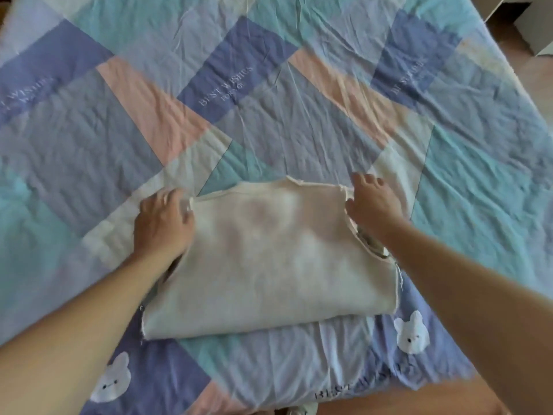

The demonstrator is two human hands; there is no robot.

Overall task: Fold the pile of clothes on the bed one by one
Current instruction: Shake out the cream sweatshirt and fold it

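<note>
Squaring the far edge comes first: the cream garment (pixel 269 259) lies folded at lower centre of the frame on the patchwork bed cover (pixel 299 121). The left hand (pixel 163 223) rests at its upper-left corner, the right hand (pixel 372 202) at its upper-right; blur hides whether either grip pinches cloth. Judged best: align both corners evenly, then press the fold flat.

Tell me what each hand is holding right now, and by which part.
Both hold the cream garment: left hand at its far left corner, right hand at its far right corner.
</note>
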